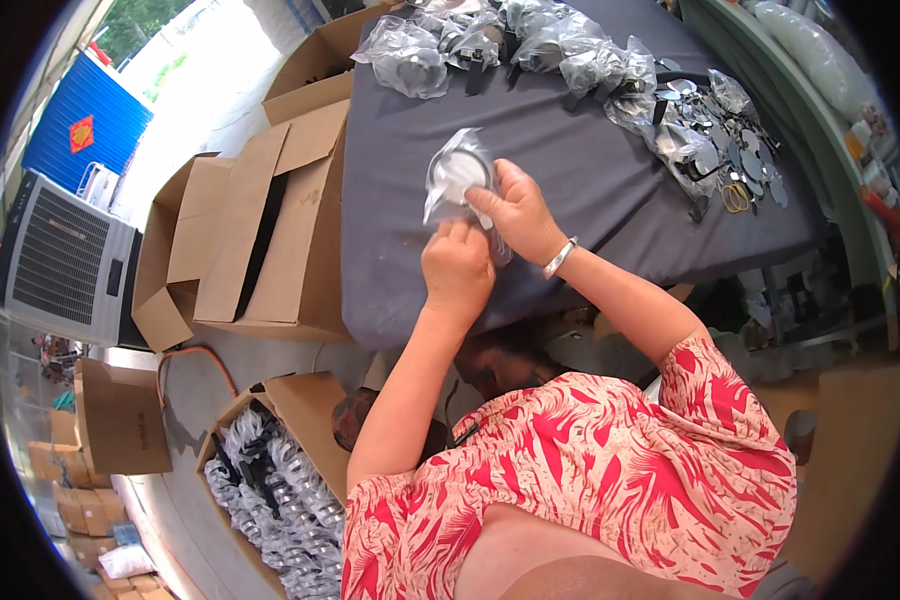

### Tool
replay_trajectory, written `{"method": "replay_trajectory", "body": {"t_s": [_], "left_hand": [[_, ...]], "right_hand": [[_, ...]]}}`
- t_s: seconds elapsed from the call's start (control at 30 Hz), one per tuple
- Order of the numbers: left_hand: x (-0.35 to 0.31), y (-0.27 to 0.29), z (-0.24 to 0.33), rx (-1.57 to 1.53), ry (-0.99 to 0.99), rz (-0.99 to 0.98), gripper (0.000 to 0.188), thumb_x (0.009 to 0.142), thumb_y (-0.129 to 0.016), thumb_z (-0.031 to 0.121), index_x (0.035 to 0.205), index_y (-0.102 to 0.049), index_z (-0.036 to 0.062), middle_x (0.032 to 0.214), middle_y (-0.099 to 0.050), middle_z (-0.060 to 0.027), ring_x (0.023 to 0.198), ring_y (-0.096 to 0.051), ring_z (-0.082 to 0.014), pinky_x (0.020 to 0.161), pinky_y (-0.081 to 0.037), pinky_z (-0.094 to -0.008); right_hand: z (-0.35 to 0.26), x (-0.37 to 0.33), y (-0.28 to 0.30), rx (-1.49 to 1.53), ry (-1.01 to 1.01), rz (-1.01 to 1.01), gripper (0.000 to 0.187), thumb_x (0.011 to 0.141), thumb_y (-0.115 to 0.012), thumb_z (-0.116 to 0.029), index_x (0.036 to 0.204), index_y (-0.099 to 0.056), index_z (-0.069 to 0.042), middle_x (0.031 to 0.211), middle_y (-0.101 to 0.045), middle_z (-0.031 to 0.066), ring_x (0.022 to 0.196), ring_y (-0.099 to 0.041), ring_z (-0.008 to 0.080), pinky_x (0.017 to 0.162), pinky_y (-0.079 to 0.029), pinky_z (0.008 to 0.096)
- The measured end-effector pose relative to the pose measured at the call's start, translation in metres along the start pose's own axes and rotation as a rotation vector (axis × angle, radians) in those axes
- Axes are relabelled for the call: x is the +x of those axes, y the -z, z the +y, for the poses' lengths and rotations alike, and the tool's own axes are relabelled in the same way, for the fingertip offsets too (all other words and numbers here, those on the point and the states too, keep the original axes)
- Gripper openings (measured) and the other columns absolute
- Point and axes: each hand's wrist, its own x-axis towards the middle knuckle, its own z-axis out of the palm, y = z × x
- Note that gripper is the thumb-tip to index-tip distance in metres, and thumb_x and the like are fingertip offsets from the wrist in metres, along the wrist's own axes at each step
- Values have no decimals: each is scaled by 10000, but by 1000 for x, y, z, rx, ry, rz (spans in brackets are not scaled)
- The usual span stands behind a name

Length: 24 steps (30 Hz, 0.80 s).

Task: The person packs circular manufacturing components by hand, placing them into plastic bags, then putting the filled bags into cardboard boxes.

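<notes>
A round, pale, mirror-like piece in a clear plastic bag [460, 172] is held above the grey cloth-covered table [410, 270]. My right hand [520, 212] grips its right side, the thumb lying across the round face and the fingers behind. Just below, my left hand [458, 265] is closed, its fingers pinching at the bag's lower end. What exactly lies inside that pinch is hidden. Along the table's far side lie several bagged pieces [410, 62] with black parts sticking out. Farther right is a heap of loose round mirror-like discs [750, 160], with yellow rubber bands [735, 198] beside it.
Open cardboard boxes [310, 220] stand against the table's left edge. At lower left, another carton [305, 400] holds rows of bagged pieces. A large grey air cooler [60, 250] stands farther left. A shelf with plastic-wrapped goods [820, 60] runs along the right.
</notes>
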Motion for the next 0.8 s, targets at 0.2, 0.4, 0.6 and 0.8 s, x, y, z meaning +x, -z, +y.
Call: {"method": "replay_trajectory", "body": {"t_s": [0.2, 0.4, 0.6, 0.8], "left_hand": [[9, 38, 4, -164, 0, 383, 161, 725, -633, 126, 861, -596, 49, 753, -547, -90, 765, -533, -304, 711, -410, -411], [8, 10, -32, -93, 20, 180, 249, 854, -533, 210, 1031, -595, 47, 820, -552, -89, 807, -528, -292, 772, -382, -403], [7, -1, -27, 10, -76, 228, 325, 627, -612, 35, 951, -624, 51, 877, -561, -73, 867, -541, -268, 789, -395, -413], [0, 3, -31, -13, 28, 248, 321, 602, -616, 6, 915, -613, 74, 927, -552, -82, 926, -545, -284, 802, -401, -410]], "right_hand": [[-25, 3, -6, -908, -245, -439, 247, 795, -613, -179, 841, -442, -6, 727, -567, 201, 706, -550, 373, 611, -448, 393], [-16, 32, -7, -755, -119, -962, 156, 723, -550, -106, 776, -591, 34, 750, -614, 194, 705, -592, 309, 664, -460, 398], [-9, 194, 66, -1113, 32, 139, 298, 822, -575, -253, 808, -617, 41, 677, -617, 96, 591, -597, 144, 507, -487, 274], [42, 285, 82, -1188, -342, 430, 469, 831, -539, -408, 980, -628, 28, 938, -620, 202, 814, -604, 310, 687, -478, 373]]}}
